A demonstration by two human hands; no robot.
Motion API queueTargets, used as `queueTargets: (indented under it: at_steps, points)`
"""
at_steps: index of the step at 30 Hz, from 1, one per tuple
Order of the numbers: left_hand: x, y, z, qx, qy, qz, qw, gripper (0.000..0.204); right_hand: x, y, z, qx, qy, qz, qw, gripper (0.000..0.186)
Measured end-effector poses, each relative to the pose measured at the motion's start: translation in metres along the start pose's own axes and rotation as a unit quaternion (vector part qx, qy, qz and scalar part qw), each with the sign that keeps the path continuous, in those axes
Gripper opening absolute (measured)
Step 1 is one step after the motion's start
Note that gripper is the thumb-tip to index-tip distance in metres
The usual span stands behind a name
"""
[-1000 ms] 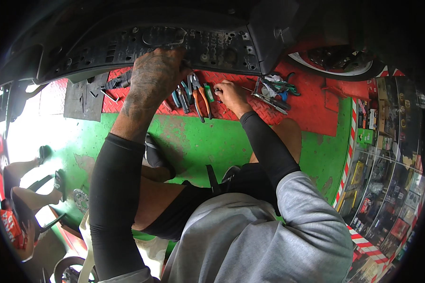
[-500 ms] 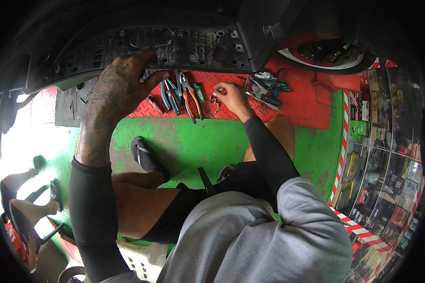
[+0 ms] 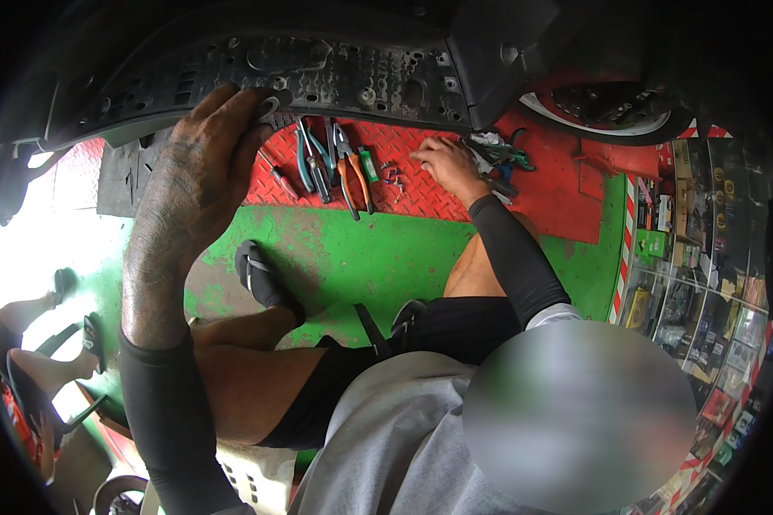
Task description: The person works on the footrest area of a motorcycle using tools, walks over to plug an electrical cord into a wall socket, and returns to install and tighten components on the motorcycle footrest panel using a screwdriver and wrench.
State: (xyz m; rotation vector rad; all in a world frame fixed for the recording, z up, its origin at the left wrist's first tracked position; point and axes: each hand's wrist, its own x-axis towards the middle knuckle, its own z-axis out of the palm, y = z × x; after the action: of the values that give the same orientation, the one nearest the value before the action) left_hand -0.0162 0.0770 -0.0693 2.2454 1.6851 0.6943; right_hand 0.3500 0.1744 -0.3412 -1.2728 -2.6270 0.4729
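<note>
My left hand (image 3: 206,167) is raised at the near edge of a black ribbed vehicle panel (image 3: 352,73). Its fingers curl together around a small dark round piece with a pale rim (image 3: 269,105), whose kind I cannot make out. Lower and to the right, my right hand (image 3: 451,165) reaches palm down over the red tread plate (image 3: 318,137), fingers stretched and slightly apart. Small screws (image 3: 392,176) lie just left of its fingertips. Further left are orange-handled pliers (image 3: 349,176), teal-handled pliers (image 3: 305,159), a screwdriver (image 3: 319,172) and a red-handled screwdriver (image 3: 283,180).
A small green packet (image 3: 368,165) lies beside the orange pliers. Teal-handled tools and a rag (image 3: 502,154) are heaped beyond my right hand. A wheel (image 3: 605,112) stands at upper right. Glass shelves of goods (image 3: 687,283) line the right. Another person's legs (image 3: 51,360) show at left.
My right hand has moved right, away from the small screws, and its fingers have straightened. At the panel edge, my left thumb has drawn in toward the fingers, where a round rim now shows.
</note>
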Motion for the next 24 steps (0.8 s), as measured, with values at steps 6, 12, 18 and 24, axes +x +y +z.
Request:
queueTargets:
  at_steps: [6,12,18,24]
  points:
    - [-0.001,0.015,-0.01,-0.171,0.026,-0.065,0.983,0.023,0.001,-0.026,-0.019,0.111,0.054,0.083,0.989,0.016]
    - [0.005,0.029,-0.002,-0.53,0.105,-0.111,0.834,0.017,-0.014,-0.14,-0.069,0.757,0.161,0.137,0.618,0.021]
    - [0.014,0.048,0.019,-0.583,0.122,-0.077,0.8,0.013,0.0,-0.202,-0.106,0.878,0.191,0.144,0.415,0.02]
    - [0.018,0.058,0.033,-0.605,0.125,-0.105,0.779,0.014,0.007,-0.213,-0.107,0.904,0.198,0.131,0.356,0.023]
